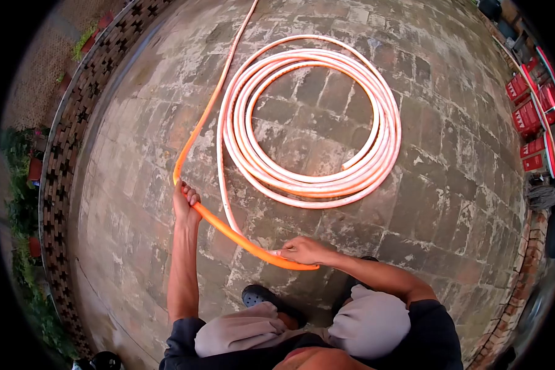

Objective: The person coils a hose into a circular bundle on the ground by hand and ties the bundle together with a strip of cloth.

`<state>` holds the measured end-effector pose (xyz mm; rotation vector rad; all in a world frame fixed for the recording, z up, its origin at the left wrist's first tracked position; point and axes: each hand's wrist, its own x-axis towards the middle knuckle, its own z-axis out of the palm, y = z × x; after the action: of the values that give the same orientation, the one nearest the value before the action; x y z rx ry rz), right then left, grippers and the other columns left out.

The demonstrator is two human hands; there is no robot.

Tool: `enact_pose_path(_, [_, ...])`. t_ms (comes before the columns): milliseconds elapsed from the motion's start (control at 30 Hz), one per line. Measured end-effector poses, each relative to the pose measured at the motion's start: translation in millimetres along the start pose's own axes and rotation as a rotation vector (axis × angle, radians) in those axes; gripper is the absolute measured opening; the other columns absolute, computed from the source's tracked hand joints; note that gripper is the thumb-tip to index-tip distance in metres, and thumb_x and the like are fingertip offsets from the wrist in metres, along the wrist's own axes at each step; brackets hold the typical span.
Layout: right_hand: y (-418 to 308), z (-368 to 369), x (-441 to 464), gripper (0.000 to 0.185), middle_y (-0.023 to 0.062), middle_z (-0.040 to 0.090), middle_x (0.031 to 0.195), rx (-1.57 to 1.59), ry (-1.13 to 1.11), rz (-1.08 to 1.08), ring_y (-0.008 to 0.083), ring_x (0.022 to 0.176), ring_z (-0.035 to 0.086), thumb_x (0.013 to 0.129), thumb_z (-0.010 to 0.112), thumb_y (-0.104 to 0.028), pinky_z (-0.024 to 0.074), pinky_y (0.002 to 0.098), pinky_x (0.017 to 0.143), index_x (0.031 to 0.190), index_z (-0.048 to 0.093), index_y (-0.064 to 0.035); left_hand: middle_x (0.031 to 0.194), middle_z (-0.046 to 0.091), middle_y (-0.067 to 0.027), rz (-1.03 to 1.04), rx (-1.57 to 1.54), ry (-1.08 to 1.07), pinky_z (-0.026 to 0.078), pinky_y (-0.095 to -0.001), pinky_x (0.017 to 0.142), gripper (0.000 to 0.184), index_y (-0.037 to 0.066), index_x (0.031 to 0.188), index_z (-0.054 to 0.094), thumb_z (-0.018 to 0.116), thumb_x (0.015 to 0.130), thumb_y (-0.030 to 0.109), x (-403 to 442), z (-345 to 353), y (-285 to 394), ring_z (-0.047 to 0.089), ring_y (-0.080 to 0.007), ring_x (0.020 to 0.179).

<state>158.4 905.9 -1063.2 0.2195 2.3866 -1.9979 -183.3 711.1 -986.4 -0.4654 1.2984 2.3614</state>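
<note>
My left hand (185, 201) is wrapped round a bright orange hose (225, 229). From that fist the hose runs up and away over the paving, and its other part bends down across the front of my body to the right. My right hand (303, 250) is closed at the hose's lower stretch, its fingertips pressed together on a pale section of hose; the exact grip is partly hidden. Just beyond my hands lies a coil of the hose (388, 123) in several loops, looking whitish-pink in the light. One strand leaves the coil's left side toward my right hand.
Worn brick paving (450, 203) spreads around me. A low lattice brick wall (58, 142) with potted plants (21, 246) curves along the left. Red containers (527, 117) stand at the right edge. My dark clog (256, 296) is close below the hose.
</note>
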Motion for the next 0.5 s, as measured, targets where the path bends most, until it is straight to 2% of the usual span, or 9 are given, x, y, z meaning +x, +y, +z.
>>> enact_pose_path(67, [-15, -16, 0, 0.046, -0.0001, 0.052, 0.064, 0.181, -0.387, 0.602, 0.0091, 0.046, 0.045, 0.108, 0.064, -0.045, 0.0327, 0.0306, 0.041, 0.110, 0.079, -0.0020, 0.074, 0.042, 0.0073, -0.008, -0.002, 0.021, 0.029, -0.0206, 0.040, 0.023, 0.015, 0.098, 0.056, 0.061, 0.112, 0.033, -18, -34, -9, 0.033, -0.0033, 0.050])
enact_pose_path(100, [10, -16, -1, 0.047, -0.0022, 0.049, 0.064, 0.340, -0.380, 0.674, 0.0088, 0.044, 0.040, 0.108, 0.064, -0.047, 0.0305, 0.0303, 0.040, 0.106, 0.076, -0.0012, 0.073, 0.041, 0.0072, 0.068, 0.107, 0.019, 0.029, -0.0208, 0.040, 0.024, 0.015, 0.099, 0.056, 0.059, 0.113, 0.035, -32, -39, -14, 0.033, -0.0031, 0.049])
enact_pose_path(133, [35, -13, -2, 0.047, -0.0022, 0.049, 0.064, 0.338, -0.379, 0.674, 0.0088, 0.044, 0.040, 0.108, 0.064, -0.047, 0.0305, 0.0303, 0.040, 0.106, 0.076, -0.0012, 0.073, 0.041, 0.0072, 0.147, 0.213, 0.016, 0.029, -0.0209, 0.040, 0.026, 0.015, 0.099, 0.056, 0.057, 0.114, 0.037, -43, -36, -18, 0.032, -0.0029, 0.049])
enact_pose_path(200, [76, -2, -7, 0.047, -0.0047, 0.043, 0.063, 0.690, 0.154, 0.967, 0.0079, 0.043, 0.032, 0.109, 0.061, -0.048, 0.0286, 0.0303, 0.040, 0.100, 0.070, -0.0027, 0.073, 0.040, 0.0067, 0.205, 0.300, -0.001, 0.028, -0.0212, 0.040, 0.029, 0.015, 0.101, 0.055, 0.054, 0.115, 0.041, -68, -3, -18, 0.032, -0.0030, 0.049])
enact_pose_path(233, [82, -2, -6, 0.047, -0.0047, 0.043, 0.063, 0.689, 0.149, 0.966, 0.0079, 0.043, 0.032, 0.109, 0.061, -0.048, 0.0286, 0.0303, 0.040, 0.100, 0.070, -0.0027, 0.074, 0.040, 0.0064, 0.259, 0.324, -0.088, 0.028, -0.0211, 0.041, 0.030, 0.015, 0.102, 0.054, 0.054, 0.115, 0.042, -81, 22, -17, 0.032, -0.0029, 0.049])
enact_pose_path(300, [90, -8, 2, 0.050, -0.0028, 0.043, 0.058, 0.894, 0.599, 0.940, 0.0094, 0.039, 0.033, 0.111, 0.057, -0.050, 0.0283, 0.0318, 0.037, 0.094, 0.067, -0.0043, 0.074, 0.039, 0.0062, 0.344, 0.359, -0.249, 0.027, -0.0207, 0.041, 0.031, 0.013, 0.108, 0.055, 0.052, 0.115, 0.042, -105, 79, -14, 0.032, -0.0022, 0.050])
enact_pose_path(400, [102, -17, 16, 0.052, -0.0016, 0.045, 0.057, 0.936, 0.700, 0.903, 0.0103, 0.039, 0.035, 0.111, 0.056, -0.052, 0.0296, 0.0314, 0.037, 0.093, 0.067, -0.0041, 0.075, 0.040, 0.0055, 0.435, 0.469, -0.491, 0.030, -0.0210, 0.044, 0.027, 0.008, 0.122, 0.052, 0.046, 0.118, 0.034, -147, 168, -22, 0.033, -0.0025, 0.051])
enact_pose_path(467, [104, -11, 21, 0.052, -0.0012, 0.046, 0.057, 0.892, 0.702, 0.886, 0.0117, 0.038, 0.037, 0.110, 0.057, -0.053, 0.0316, 0.0337, 0.037, 0.094, 0.067, -0.0042, 0.087, 0.047, -0.0005, 0.418, 0.430, -0.914, 0.034, -0.0224, 0.050, 0.026, 0.005, 0.138, 0.041, 0.047, 0.116, 0.019, -177, 217, -49, 0.040, -0.0059, 0.058])
enact_pose_path(500, [99, -7, 25, 0.050, -0.0009, 0.050, 0.061, 0.682, 0.667, 0.838, 0.0121, 0.042, 0.044, 0.110, 0.058, -0.051, 0.0365, 0.0328, 0.040, 0.095, 0.067, -0.0045, 0.102, 0.051, -0.0069, 0.325, 0.486, -1.064, 0.045, -0.0280, 0.065, 0.047, 0.002, 0.152, 0.028, 0.051, 0.112, 0.009, -199, 235, -70, 0.050, -0.0116, 0.074])
